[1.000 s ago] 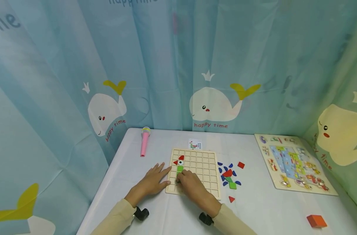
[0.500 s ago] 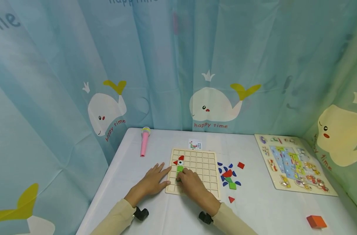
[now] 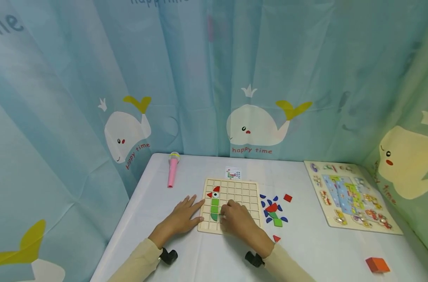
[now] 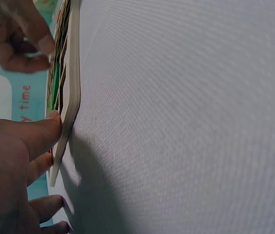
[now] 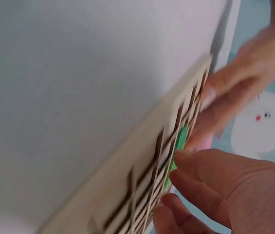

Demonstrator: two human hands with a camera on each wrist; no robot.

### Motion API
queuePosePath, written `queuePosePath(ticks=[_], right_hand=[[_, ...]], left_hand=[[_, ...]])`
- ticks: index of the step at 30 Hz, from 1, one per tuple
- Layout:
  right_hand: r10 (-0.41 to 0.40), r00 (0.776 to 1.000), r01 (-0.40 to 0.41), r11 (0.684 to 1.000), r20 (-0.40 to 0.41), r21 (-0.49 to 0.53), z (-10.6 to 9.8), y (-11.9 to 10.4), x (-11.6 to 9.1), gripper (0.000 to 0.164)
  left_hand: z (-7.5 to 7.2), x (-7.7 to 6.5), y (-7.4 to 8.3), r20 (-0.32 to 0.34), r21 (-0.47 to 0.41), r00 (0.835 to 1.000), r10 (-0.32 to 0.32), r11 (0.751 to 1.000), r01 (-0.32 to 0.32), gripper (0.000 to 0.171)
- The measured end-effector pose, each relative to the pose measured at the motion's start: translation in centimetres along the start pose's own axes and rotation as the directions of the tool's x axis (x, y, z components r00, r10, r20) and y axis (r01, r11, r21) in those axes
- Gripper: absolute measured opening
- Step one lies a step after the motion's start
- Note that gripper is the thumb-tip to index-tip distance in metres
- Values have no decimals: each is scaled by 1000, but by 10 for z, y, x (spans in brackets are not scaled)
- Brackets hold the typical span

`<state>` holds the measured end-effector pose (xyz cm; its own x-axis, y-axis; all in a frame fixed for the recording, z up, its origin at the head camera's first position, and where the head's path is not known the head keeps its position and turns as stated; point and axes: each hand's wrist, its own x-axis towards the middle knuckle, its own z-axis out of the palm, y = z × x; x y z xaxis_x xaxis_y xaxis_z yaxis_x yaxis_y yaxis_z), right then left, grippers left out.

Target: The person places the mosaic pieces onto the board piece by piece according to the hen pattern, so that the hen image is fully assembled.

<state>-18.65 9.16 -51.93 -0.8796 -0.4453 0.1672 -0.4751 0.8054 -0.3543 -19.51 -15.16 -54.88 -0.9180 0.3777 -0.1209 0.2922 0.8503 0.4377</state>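
A wooden grid board (image 3: 240, 192) lies on the white table. Down its left side run a red crest piece (image 3: 216, 188), a red triangle (image 3: 209, 194), a round-eye tile (image 3: 216, 195), two green squares (image 3: 215, 206) and a darker green quarter-round (image 3: 214, 217). My left hand (image 3: 182, 217) rests at the board's left edge, fingers spread; its thumb touches the rim in the left wrist view. Just right of the quarter-round, my right hand (image 3: 239, 220) hovers close over the grid with loosely bent fingers and nothing between them. In the right wrist view its fingertips (image 5: 182, 157) are beside the green piece (image 5: 181, 138).
Right of the board lie several blue half-rounds (image 3: 269, 220), a red piece (image 3: 271, 207), a green square (image 3: 278, 222), a red square (image 3: 288, 198) and a red triangle (image 3: 276, 238). A pattern card (image 3: 233, 173), pink microphone (image 3: 172, 172), picture puzzle (image 3: 326, 188) and orange block (image 3: 377, 265) lie farther out.
My right hand has let go of the dark green quarter-round and moved slightly right, leaving the piece in view below the green squares. My left hand stays at the board's edge.
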Motion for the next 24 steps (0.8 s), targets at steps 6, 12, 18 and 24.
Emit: queuePosePath(ticks=[6,12,18,24], right_hand=[[119,992,-119,993,30,-7,-28,30,-16,20],[224,974,-219,971,46,-95,-55,68,-36,30],[391,914,-377,917,110,-129,-65,107,-48,40],[447,884,-444,894,135,-49,-62,136,-51,25]], left_hand=[[-3,-2,4,-1,-14,1000,-9,1000,9,65],[-4,-3,6,-3,-23,1000,-10,1000,10,65],[-4,-4,6,2,-22,1000,-7,1000,7,65],[-4,-4,6,4,-16,1000,-10,1000,10,64]])
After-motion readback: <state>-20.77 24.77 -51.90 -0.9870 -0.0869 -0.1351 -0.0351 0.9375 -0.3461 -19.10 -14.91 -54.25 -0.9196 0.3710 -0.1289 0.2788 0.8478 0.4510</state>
